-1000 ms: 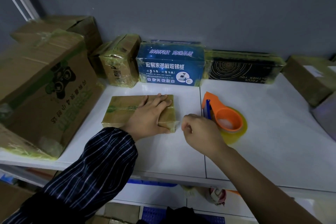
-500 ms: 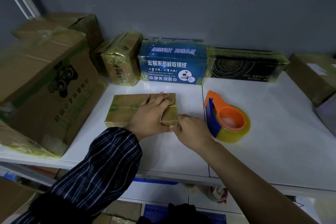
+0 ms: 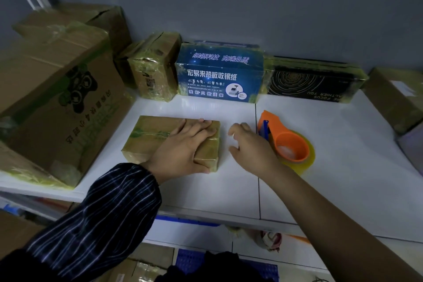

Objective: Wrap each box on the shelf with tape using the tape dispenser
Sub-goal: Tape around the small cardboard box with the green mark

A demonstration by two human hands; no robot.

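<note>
One big carton (image 3: 57, 103) stands at the left end of the white shelf (image 3: 343, 178). Next comes one flat box (image 3: 153, 137), wrapped in tape, lying on the shelf. Your left hand (image 3: 183, 147) lies flat on top of it, fingers straight. Your right hand (image 3: 251, 150) is just beside the box, fingers loosely bent, holding nothing. One orange tape dispenser (image 3: 291, 147) sits right by that hand.
</note>
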